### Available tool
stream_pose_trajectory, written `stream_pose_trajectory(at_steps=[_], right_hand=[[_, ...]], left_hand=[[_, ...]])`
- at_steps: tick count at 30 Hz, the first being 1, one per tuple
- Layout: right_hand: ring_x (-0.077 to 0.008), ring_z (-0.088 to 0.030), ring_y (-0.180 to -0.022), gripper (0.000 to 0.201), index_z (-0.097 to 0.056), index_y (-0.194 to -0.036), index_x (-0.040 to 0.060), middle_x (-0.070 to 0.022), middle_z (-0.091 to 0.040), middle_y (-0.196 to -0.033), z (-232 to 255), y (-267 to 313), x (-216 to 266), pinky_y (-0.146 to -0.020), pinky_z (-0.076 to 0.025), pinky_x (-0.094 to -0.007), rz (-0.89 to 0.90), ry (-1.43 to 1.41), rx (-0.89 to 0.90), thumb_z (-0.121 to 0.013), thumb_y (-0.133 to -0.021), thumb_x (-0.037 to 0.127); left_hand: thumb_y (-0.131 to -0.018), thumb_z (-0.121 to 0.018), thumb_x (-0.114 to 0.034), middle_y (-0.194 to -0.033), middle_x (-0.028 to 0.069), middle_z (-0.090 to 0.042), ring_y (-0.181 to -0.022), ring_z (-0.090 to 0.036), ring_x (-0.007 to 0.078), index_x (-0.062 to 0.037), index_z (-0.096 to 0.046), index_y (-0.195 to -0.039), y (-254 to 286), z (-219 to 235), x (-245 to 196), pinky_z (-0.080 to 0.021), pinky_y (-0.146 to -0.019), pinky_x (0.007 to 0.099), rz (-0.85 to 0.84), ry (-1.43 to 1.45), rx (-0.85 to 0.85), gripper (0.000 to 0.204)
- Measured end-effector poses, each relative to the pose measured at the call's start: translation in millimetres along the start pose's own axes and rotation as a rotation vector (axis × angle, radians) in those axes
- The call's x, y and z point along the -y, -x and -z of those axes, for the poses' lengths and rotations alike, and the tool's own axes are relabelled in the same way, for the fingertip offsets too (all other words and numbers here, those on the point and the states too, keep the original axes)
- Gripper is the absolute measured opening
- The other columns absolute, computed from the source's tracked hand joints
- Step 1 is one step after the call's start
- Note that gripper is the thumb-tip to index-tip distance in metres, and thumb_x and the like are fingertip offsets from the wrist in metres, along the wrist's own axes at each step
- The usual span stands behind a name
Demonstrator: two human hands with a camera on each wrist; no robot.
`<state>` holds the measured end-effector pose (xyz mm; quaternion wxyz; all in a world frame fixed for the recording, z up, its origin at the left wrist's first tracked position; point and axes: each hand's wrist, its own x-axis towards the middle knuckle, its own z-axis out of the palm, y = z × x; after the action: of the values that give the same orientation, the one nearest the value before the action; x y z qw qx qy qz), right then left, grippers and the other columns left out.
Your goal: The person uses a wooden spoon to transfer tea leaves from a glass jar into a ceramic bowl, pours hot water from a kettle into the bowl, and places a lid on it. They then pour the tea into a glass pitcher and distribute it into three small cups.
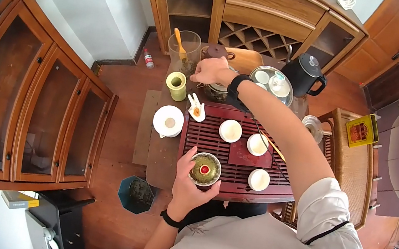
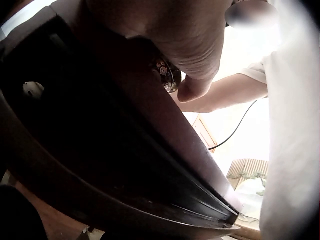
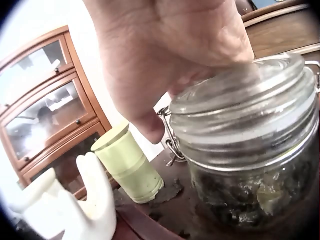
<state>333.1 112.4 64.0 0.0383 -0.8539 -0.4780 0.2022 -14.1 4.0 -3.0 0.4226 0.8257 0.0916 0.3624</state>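
Note:
Held between thumb and fingers, a small bowl [image 1: 205, 169] with a green, red-knobbed top is in my left hand [image 1: 188, 186] at the tray's near left corner. In the left wrist view, part of its dark flowered side [image 2: 169, 75] shows beside my left hand [image 2: 175, 40]. My right hand [image 1: 211, 70] is over the clip-top glass jar [image 1: 216, 93], beside the tall glass vessel [image 1: 189, 51] with a wooden scoop. Dark leaves fill the lower part of the jar [image 3: 250, 195] in the right wrist view, where my right hand's [image 3: 170, 55] thumb points down near the wire clasp; its other fingertips are hidden.
The slatted tray [image 1: 201, 143] bears three white cups [image 1: 230, 130]. Left of it stand a white lidded pot [image 1: 168, 121], a hand-shaped white holder [image 1: 196, 108] and a green canister [image 1: 176, 86]. A teapot [image 1: 217, 52], glass-lidded dish [image 1: 259, 71] and black kettle [image 1: 304, 76] are behind.

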Motion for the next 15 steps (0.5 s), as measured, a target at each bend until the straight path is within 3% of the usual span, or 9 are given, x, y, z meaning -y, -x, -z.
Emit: stream_pose_trajectory(at_steps=[2, 4, 7, 10, 15], right_hand=[[-0.0318, -0.07, -0.127, 0.044, -0.084, -0.119, 0.0198, -0.0142, -0.078, -0.127, 2, -2, -7, -0.111, -0.041, -0.0527, 0.003, -0.069, -0.003, -0.069, -0.093, 0.052], [-0.0343, -0.067, -0.132, 0.05, -0.082, -0.124, 0.0182, -0.0155, -0.077, -0.131, 4, -8, -19, -0.116, -0.041, -0.0542, 0.073, -0.299, -0.057, -0.067, -0.096, 0.057], [-0.036, -0.067, -0.13, 0.052, -0.081, -0.126, 0.0148, -0.0166, -0.076, -0.131, 27, 4, -22, -0.113, -0.048, -0.0477, 0.076, -0.337, -0.164, -0.067, -0.098, 0.056], [-0.0369, -0.069, -0.125, 0.051, -0.079, -0.128, 0.0104, -0.0188, -0.076, -0.131, 59, 38, -21, -0.107, -0.053, -0.0436, 0.091, -0.349, -0.203, -0.068, -0.099, 0.051], [-0.0346, -0.073, -0.116, 0.046, -0.075, -0.126, 0.0054, -0.0191, -0.078, -0.12, 97, 119, -30, -0.103, -0.056, -0.0428, 0.239, -0.28, -0.243, -0.067, -0.104, 0.045]], left_hand=[[-0.075, -0.094, -0.014, -0.157, 0.0326, -0.045, -0.138, -0.056, 0.0436, -0.0111, -0.028, -0.153, 1, -1, 1, -0.05, -0.113, 0.0518, -0.005, 0.005, -0.001, 0.102], [-0.075, -0.094, -0.018, -0.155, 0.0317, -0.049, -0.133, -0.059, 0.0451, -0.006, -0.035, -0.142, 4, -3, 4, -0.052, -0.111, 0.0508, 0.057, 0.057, -0.02, 0.09], [-0.074, -0.095, -0.018, -0.154, 0.0315, -0.05, -0.131, -0.062, 0.0429, -0.0041, -0.035, -0.144, 2, -5, 4, -0.053, -0.11, 0.0492, 0.016, 0.061, -0.052, 0.093], [-0.073, -0.096, -0.017, -0.154, 0.0313, -0.05, -0.132, -0.062, 0.0402, -0.0012, -0.034, -0.147, 1, -5, 2, -0.053, -0.11, 0.0473, 0.041, 0.025, -0.021, 0.098], [-0.075, -0.097, -0.01, -0.142, 0.0209, -0.052, -0.129, -0.061, 0.0317, 0.0002, -0.031, -0.146, 5, -10, 5, -0.051, -0.11, 0.0428, 0.015, 0.06, -0.1, 0.098]])
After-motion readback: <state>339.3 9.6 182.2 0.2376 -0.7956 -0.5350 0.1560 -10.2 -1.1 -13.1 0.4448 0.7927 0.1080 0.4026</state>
